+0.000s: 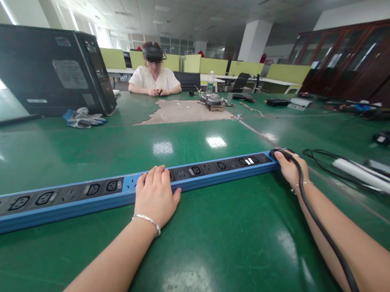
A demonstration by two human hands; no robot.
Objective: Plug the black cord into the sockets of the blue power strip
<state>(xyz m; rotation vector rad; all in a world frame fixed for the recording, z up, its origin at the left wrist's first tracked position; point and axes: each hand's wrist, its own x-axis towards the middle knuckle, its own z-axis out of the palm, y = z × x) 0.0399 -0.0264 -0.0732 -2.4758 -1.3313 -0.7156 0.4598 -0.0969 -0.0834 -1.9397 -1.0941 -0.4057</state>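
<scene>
The power strip (223,177) is already laid across the green table (234,239), no plug visible in its sockets (93,189), but is not yet released, being covered by the left hand (157,198), fingers together, thumb apart, and gripped beside its cord (319,224) by the right hand (291,167), fingers partly hidden.

Single view from the head; forward and downward; close over green tabletop (230,240)
</scene>
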